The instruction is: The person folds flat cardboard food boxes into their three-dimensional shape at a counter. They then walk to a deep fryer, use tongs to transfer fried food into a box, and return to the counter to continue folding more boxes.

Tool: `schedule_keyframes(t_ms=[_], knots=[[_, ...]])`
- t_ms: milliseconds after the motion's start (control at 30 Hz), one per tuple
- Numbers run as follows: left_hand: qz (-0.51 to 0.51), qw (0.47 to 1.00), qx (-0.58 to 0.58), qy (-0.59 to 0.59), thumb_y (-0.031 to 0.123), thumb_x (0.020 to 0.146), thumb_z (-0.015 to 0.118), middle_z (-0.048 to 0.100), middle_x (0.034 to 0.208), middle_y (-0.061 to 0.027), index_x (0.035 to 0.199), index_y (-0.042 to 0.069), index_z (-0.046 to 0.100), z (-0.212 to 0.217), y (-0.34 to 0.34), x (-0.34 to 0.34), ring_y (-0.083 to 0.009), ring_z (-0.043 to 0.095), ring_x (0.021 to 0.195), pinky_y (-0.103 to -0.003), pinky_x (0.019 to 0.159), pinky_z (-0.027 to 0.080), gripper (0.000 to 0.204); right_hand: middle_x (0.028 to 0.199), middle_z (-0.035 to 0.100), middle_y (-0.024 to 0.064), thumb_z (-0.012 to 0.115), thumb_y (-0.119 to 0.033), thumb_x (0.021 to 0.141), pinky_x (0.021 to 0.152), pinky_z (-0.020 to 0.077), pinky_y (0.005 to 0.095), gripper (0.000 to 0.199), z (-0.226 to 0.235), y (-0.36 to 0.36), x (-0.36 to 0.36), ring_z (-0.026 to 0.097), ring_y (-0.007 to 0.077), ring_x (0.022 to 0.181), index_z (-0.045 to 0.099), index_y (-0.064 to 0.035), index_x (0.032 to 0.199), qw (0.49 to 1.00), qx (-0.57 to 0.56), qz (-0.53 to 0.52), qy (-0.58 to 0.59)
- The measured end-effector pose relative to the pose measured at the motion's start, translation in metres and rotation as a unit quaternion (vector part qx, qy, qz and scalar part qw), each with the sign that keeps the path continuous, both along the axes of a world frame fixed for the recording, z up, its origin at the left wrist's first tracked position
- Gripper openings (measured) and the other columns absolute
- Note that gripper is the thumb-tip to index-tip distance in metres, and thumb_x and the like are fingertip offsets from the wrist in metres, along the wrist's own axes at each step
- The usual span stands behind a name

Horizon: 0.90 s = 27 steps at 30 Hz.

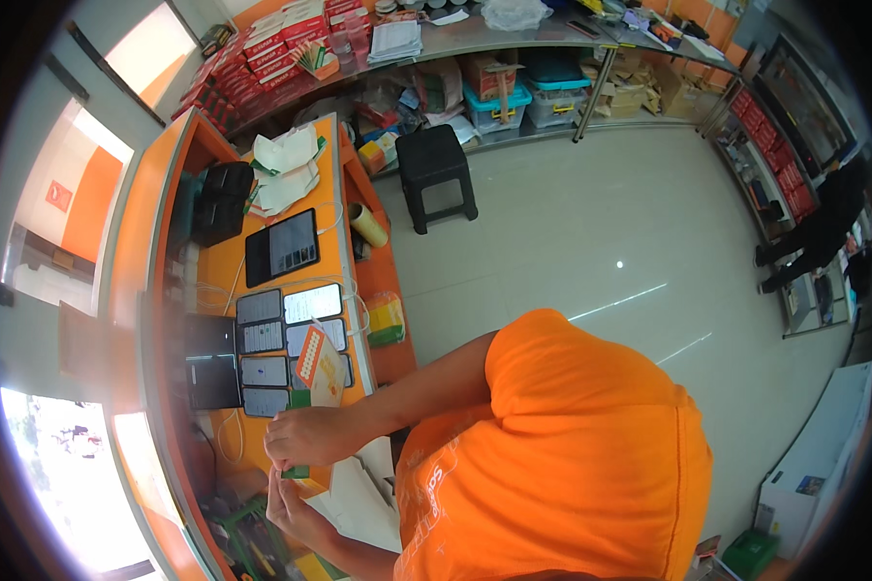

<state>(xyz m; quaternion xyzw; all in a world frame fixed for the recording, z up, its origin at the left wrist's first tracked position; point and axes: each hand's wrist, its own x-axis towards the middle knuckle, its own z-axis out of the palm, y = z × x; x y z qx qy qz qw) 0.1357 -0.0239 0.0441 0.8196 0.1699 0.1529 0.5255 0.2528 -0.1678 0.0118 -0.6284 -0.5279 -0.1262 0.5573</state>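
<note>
My right hand (312, 436) lies over a narrow green object (298, 398) at the near end of the orange counter. Its fingers are bent inward, and green shows both above and below the hand. My left hand (302, 518) comes up just below, fingertips together and meeting the right hand's fingers. What the fingertips pinch is too small to make out. Beside the right wrist stands a tilted cream card with an orange printed panel (318, 358). Several smartphones (312, 303) lie in two columns beyond it, with a black-framed tablet (282, 248) farther off.
Loose papers (358, 504) lie next to my hands. White cables (231, 438) run along the counter (225, 266). A black stool (436, 174) stands on the floor, before a metal table (494, 39) with storage boxes (557, 97) underneath. At far right another person (833, 213) stands by shelves.
</note>
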Motion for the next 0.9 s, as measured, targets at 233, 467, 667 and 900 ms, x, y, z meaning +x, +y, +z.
schedule_keyframes(t_ms=[233, 467, 667, 900], knots=[[0.02, 0.999, -0.029, -0.015, 0.011, 0.091, 0.06, 0.061, 0.078, -0.0002, 0.104, -0.004, 0.073, 0.029, -0.003, -0.011, -0.0085, 0.05, 0.071, -0.025, 0.061, 0.039, 0.024, 0.094, 0.058, 0.0118, 0.059, -0.013, 0.089, 0.083, 0.0482, 0.0424, 0.009, -0.003, 0.017, -0.001, 0.058, 0.0337, 0.095, 0.059, -0.0051, 0.092, 0.999, -0.025, 0.025, 0.018], [-0.053, 0.997, 0.057, 0.029, 0.017, 0.09, 0.068, 0.064, 0.078, -0.007, 0.104, 0.004, 0.073, 0.038, 0.009, -0.026, -0.013, 0.05, 0.065, -0.027, 0.062, 0.042, 0.02, 0.094, 0.064, 0.0044, 0.067, -0.004, 0.09, 0.077, 0.0513, 0.0278, 0.014, 0.031, 0.003, -0.01, 0.064, 0.0135, 0.087, 0.055, -0.0042, 0.099, 0.902, -0.209, 0.138, 0.352], [-0.131, 0.989, 0.069, 0.024, 0.017, 0.09, 0.068, 0.065, 0.085, -0.0065, 0.109, 0.004, 0.069, 0.046, 0.03, -0.037, -0.0117, 0.057, 0.073, -0.026, 0.066, 0.046, 0.023, 0.09, 0.063, -0.0003, 0.067, -0.005, 0.091, 0.072, 0.0479, 0.0185, 0.018, 0.046, 0.008, 0.009, 0.06, 0.0049, 0.082, 0.051, -0.0079, 0.099, 0.761, -0.228, 0.31, 0.523], [-0.081, 0.95, -0.295, -0.061, 0.013, 0.094, 0.066, 0.068, 0.104, -0.0041, 0.12, 0.001, 0.056, 0.007, 0.074, -0.072, -0.0071, 0.064, 0.088, -0.022, 0.072, 0.051, 0.031, 0.118, 0.058, 0.0149, 0.079, -0.021, 0.082, 0.097, 0.0432, 0.0396, 0.035, 0.043, 0.031, 0.019, 0.055, 0.0256, 0.111, 0.049, -0.0096, 0.096, 0.974, -0.033, 0.08, 0.212]])
